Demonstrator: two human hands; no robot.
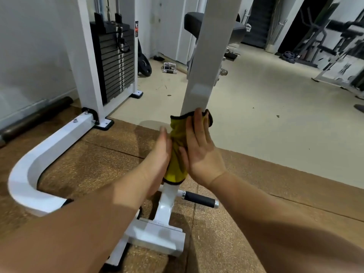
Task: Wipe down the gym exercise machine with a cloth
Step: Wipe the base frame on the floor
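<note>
A soft yellow cloth with black edging (176,143) is wrapped round the lower part of the machine's white painted steel upright (199,81), pressed there between the left hand (157,156) and right hand (201,154), fingers of both straight and flat. Limp and light, it may bunch on smooth paint; squeezing from opposite sides should hold it.

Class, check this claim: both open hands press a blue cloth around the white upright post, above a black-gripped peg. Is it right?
No. The head view shows the cloth is yellow, not blue. The rest holds: the left hand and right hand press it, fingers straight, around the white upright post, above the black-gripped peg.
</note>
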